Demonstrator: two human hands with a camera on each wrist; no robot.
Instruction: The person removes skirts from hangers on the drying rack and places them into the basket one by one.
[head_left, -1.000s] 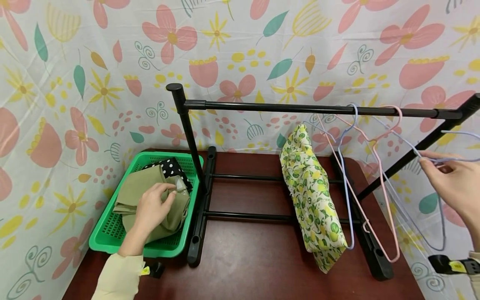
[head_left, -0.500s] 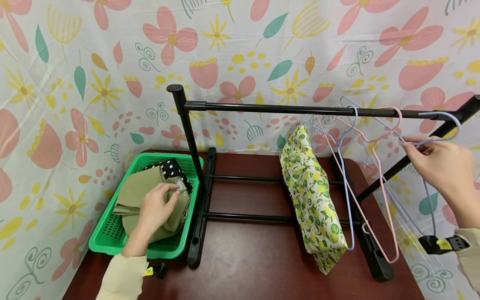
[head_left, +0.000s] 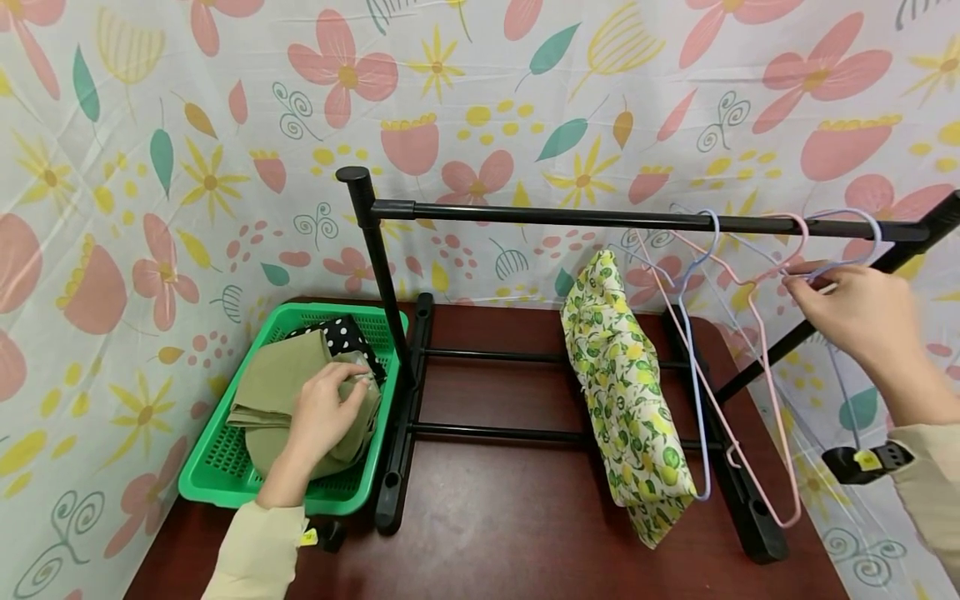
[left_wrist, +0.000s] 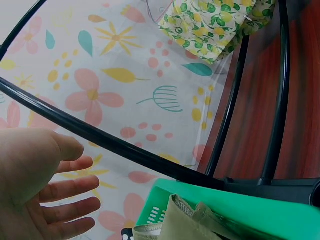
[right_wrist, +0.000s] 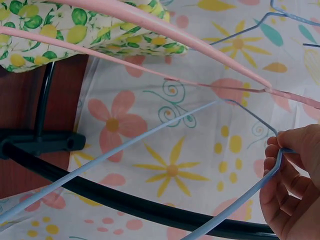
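Observation:
My right hand pinches a light blue hanger at its neck, below the hook. In the head view the hook overlaps the right end of the black rack bar. To its left hang a pink hanger and another blue hanger beside a lemon-print cloth. My left hand is over folded olive garments in a green basket. In the left wrist view its fingers are loosely extended, holding nothing.
A black polka-dot cloth lies at the back of the basket. The rack's left post and foot stand beside the basket on a dark red-brown table. A floral sheet hangs behind.
My right hand has carried the blue hanger leftward, bringing its hook from beyond the bar's right end to the bar. My left hand has shifted slightly right over the basket.

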